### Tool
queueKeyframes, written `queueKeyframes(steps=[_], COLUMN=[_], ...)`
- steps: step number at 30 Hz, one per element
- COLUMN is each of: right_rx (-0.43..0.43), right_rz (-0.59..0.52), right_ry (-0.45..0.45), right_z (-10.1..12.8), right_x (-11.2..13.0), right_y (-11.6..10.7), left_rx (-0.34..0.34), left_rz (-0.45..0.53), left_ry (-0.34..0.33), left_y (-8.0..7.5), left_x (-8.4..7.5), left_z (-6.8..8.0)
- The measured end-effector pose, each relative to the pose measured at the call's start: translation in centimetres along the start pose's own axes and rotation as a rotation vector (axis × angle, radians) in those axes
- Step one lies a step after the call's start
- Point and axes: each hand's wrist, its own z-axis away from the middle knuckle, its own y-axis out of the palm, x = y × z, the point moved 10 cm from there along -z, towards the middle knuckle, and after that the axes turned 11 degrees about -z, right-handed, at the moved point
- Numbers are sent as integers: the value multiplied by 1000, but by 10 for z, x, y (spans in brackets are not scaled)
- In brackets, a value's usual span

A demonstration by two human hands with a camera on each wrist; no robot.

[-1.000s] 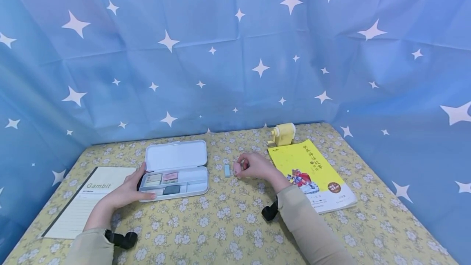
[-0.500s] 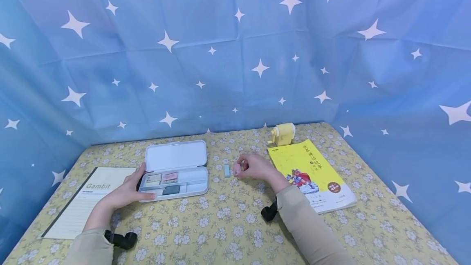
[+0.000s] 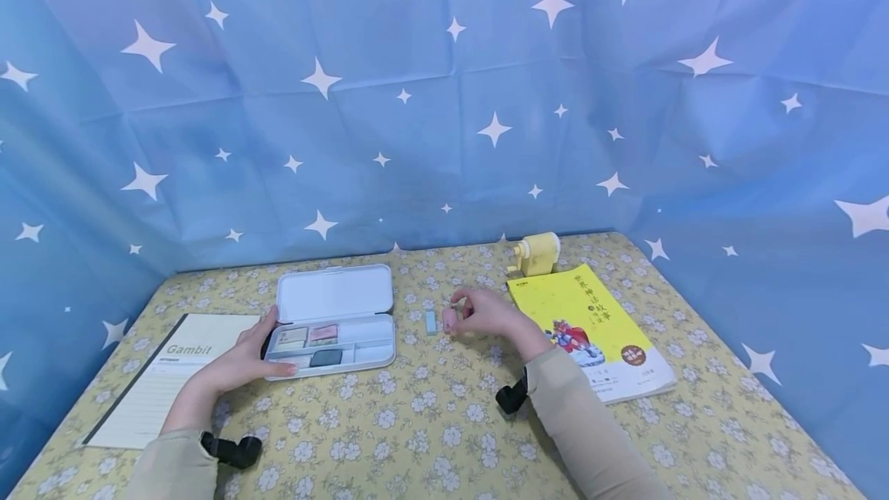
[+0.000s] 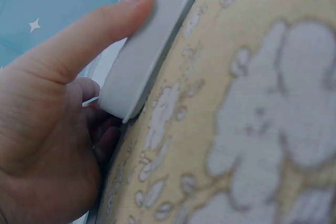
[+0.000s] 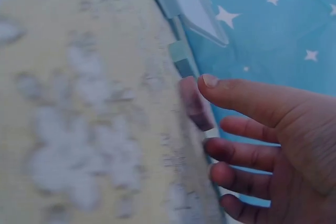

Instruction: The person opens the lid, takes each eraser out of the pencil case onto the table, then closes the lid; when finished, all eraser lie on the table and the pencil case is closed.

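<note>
We see our left hand (image 3: pixel 239 363) resting on the flowery surface (image 3: pixel 430 423), curled round the near left corner of the white pencil case (image 3: pixel 333 324). In the left wrist view the thumb lies flat along the case's front edge (image 4: pixel 142 51) and the other fingers tuck in beside the corner, so this grip holds the case. The case lies open with its lid back, and inside we see small blocks: a pale one, a pink one and a dark one. Our right hand (image 3: pixel 486 313) is out in the middle of the surface, with the arm reaching forward from the lower right and the wrist bent a little. Its fingers curl toward the pink eraser (image 3: pixel 449 319), which stands on its edge at the fingertips. In the right wrist view the thumb (image 5: pixel 247 95) reaches over the pink eraser (image 5: pixel 195 103) and the other fingers are bent below it, but we cannot tell if they really pinch it or just touch it. Just left of the pink eraser lies a small blue eraser (image 3: pixel 431 322). A Gambit notebook (image 3: pixel 156 384) lies left of the case. A yellow book (image 3: pixel 586 326) lies right of our right hand, and a yellow pencil sharpener (image 3: pixel 533 251) stands behind it.
</note>
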Motion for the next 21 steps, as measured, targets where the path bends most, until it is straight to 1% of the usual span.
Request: queueKeyframes(steps=[2, 4, 7, 9, 10, 12, 18, 21], right_rx=[-5, -2, 27, 65, 81, 121, 180, 220], right_rz=[3, 5, -9, -30, -24, -31, 78, 91], right_ry=[21, 23, -2, -26, -37, -42, -127, -165], right_z=[-1, -4, -11, -18, -21, -28, -46, -54], right_x=[2, 7, 19, 30, 35, 44, 79, 95], right_y=[-3, -5, -2, 4, 7, 15, 35, 47], left_rx=[1, 3, 2, 1, -1, -3, -2, 0], left_rz=[2, 5, 2, -5, -11, -17, -11, -12], left_ry=[0, 0, 1, 0, 1, 2, 0, -6], left_y=[0, 1, 1, 1, 0, 0, 1, 1], left_x=[0, 0, 1, 1, 2, 2, 4, 6], left_z=[0, -1, -1, -1, -2, -2, -2, -2])
